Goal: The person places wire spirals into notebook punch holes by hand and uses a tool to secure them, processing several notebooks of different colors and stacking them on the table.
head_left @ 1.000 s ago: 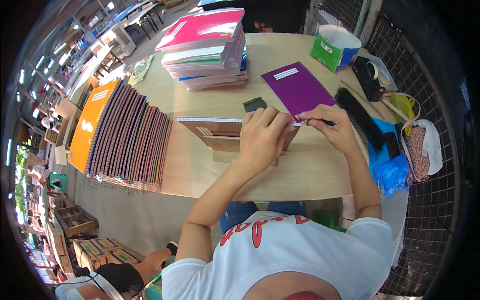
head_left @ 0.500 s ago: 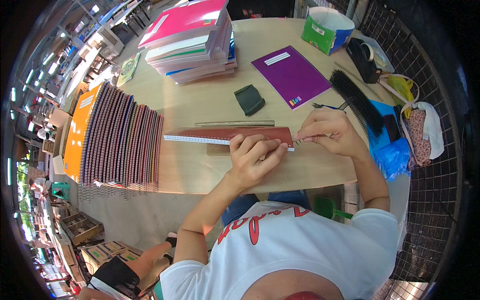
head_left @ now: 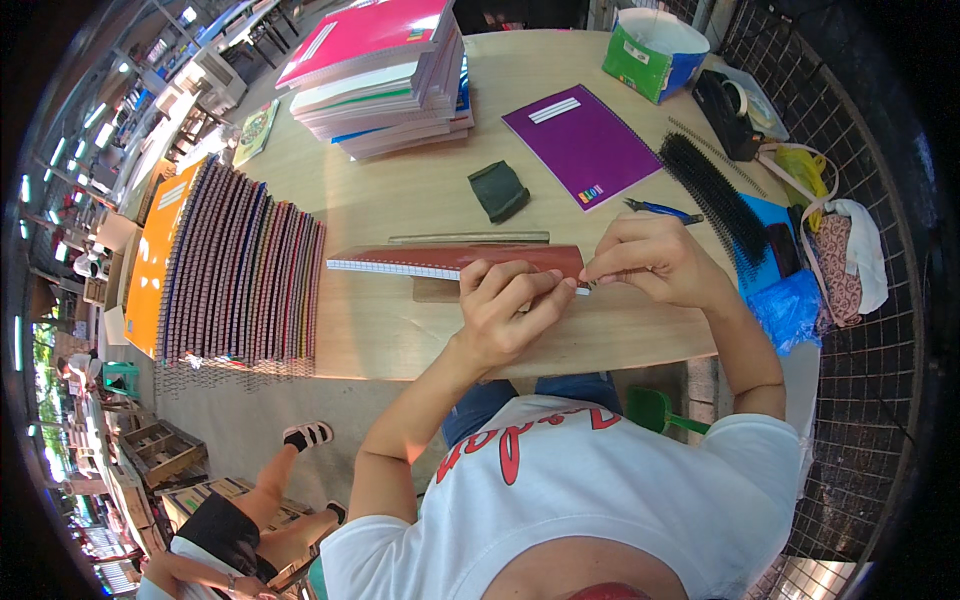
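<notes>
A notebook with a reddish-brown cover [head_left: 500,257] lies near the table's front edge, its white punched-page edge toward me. My left hand [head_left: 505,305] is closed on that edge near the right end, fingers on top. At the right corner, my right hand [head_left: 655,262] pinches the end of a thin dark spiral wire, mostly hidden by the fingertips. Blue-handled pliers [head_left: 664,210] lie just beyond my right hand. Behind the notebook runs a metal bar [head_left: 470,238], and a flat board [head_left: 433,290] shows partly beneath it.
A row of spiral notebooks [head_left: 240,270] stands left; stacked notebooks [head_left: 375,90] rise behind. A purple notebook [head_left: 582,145], dark pad [head_left: 498,192], black spiral wires [head_left: 712,195], cut-open box [head_left: 655,60] and tape dispenser [head_left: 728,115] surround the work. Another person's leg [head_left: 275,475] is at lower left.
My right hand has shifted slightly left, closer to the notebook's corner, and less wire shows there. The pliers are more visible. The other person at lower left has moved further into view.
</notes>
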A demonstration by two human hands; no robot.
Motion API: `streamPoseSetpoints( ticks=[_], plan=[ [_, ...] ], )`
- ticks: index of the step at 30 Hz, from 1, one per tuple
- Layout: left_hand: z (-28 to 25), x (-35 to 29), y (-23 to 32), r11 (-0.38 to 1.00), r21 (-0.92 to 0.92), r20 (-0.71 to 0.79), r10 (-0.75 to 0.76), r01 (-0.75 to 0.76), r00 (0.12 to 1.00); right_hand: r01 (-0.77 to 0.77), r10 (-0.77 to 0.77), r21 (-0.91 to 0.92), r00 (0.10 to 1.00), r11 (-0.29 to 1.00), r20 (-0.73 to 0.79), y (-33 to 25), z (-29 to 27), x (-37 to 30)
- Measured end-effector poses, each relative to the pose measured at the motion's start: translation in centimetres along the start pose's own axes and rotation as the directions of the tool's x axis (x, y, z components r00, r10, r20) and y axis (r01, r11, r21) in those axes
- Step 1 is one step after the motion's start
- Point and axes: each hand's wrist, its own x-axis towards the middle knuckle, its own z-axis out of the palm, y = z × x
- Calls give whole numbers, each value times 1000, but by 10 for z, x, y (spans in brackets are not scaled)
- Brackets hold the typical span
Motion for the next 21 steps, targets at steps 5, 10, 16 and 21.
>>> streamPoseSetpoints(
  ticks=[5, 10, 16, 21],
  plan=[
    [0, 0, -1, 1000, -21, -12, -15, 15, 1000, -24, 22, 14, 996, 1000, 91, 0, -5, 1],
    [1, 23, 1, 985, -46, 6, -165, 165, 986, -72, 71, -19, 997, 997, -43, -5, 5, -2],
    [4, 43, -4, 965, -39, 55, -257, 260, 965, -155, 121, -218, 980, 964, -161, -6, 10, 2],
    [-1, 49, -6, 935, -112, 104, -325, 335, 940, -175, 149, -254, 982, 951, -119, -3, 6, 0]
  ],
)
